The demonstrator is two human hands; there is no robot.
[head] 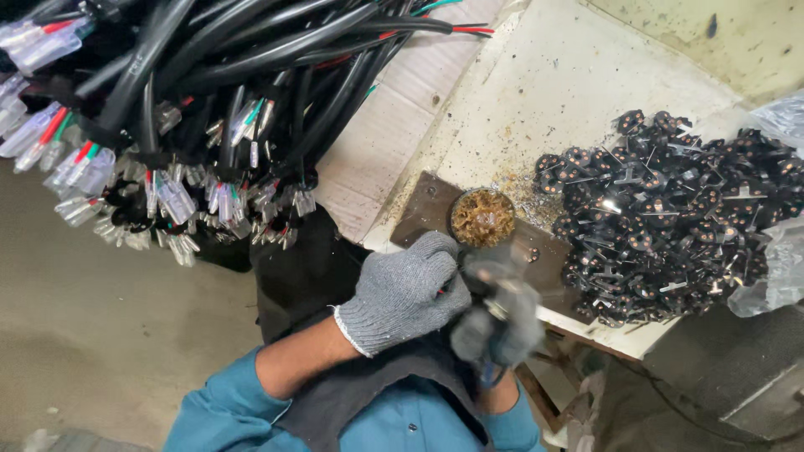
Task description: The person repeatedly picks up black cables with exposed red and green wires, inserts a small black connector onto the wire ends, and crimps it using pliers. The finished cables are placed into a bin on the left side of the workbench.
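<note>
My left hand [406, 293], gloved grey, was clenched around something small and hidden, just below the round cup of brownish bits [482, 218] at the table [536, 92] edge; my right hand [501, 322] was blurred, so I could not tell its grip. A clear plastic bag [775, 268] held the heap of black parts [670, 218] to the right. Black cable bundles [209, 92] hung at upper left, with open floor [100, 310] below.

Dirty white bench [536, 92] carries black connector heap [662, 218], brown plate [419, 219]; round dish [482, 218] on plate.
</note>
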